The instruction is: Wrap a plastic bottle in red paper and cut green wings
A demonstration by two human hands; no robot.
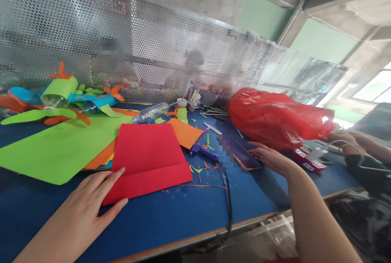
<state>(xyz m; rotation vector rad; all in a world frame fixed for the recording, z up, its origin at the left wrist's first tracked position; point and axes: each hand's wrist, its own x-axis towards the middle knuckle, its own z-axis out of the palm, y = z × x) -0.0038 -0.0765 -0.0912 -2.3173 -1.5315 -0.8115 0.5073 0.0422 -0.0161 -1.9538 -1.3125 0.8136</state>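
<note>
My left hand (96, 198) rests with its fingers apart on the near left corner of a folded red paper sheet (149, 149). A crease runs across the sheet near its front edge. To the right, my right hand (269, 157) reaches out with extended fingers at the right edge of a dark phone (244, 155) lying on the table; whether it presses on the phone I cannot tell. A purple glue gun (204, 153) lies between the red sheet and the phone, its front end near a blurred patch.
Green paper (61, 145) and orange paper (185, 132) lie around the red sheet. Paper-and-bottle crafts (61, 92) stand back left. A clear plastic bottle (152, 111), a red plastic bag (271, 116) and a pink box (310, 161) sit farther back. A black cable (229, 202) crosses the table edge. Another person's arm (345, 141) is at right.
</note>
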